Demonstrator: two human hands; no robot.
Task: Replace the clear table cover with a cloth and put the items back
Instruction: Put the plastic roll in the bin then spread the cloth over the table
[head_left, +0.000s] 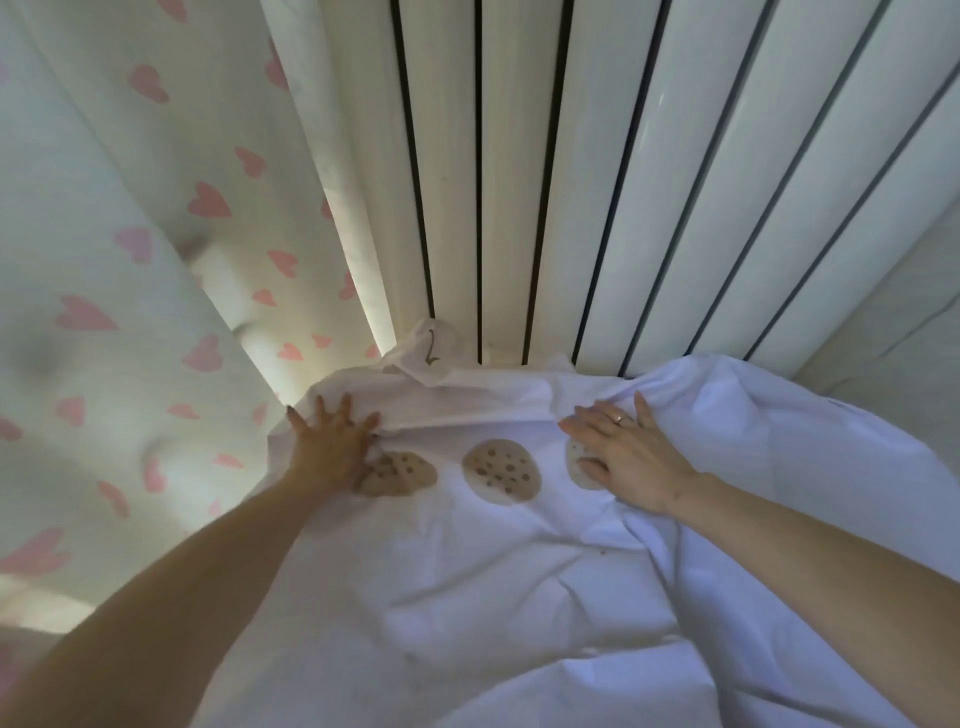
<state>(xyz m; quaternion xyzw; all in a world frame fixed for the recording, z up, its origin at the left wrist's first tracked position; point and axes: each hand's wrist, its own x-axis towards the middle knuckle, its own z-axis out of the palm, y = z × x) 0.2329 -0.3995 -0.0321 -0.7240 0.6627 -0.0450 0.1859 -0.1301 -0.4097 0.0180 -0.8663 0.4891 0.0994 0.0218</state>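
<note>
So the biggest thing here is the white ribbed metal radiator (514, 156) filling the back, with a pale curtain printed with pink hearts (130, 208) hanging to the left of it. Right below the radiator, the white fabric cloth with brown cookie prints (493, 597) is spread out, pretty wrinkled, with its far edge bunched up against the radiator's base.

Both hands are down flat on it near that bunched edge. The left hand (330, 447) sits below the radiator's left end, fingers fanned wide, palm pressing the cloth, thumb on the edge of the leftmost cookie print. The right hand (628, 457) is further right, fingers straight and slightly apart, also pressing, half covering another cookie. Neither is gripping anything.

There's a ring (619, 419) on the right hand, and a small white tag marked "2" (431, 353) sticking up against the radiator.
</note>
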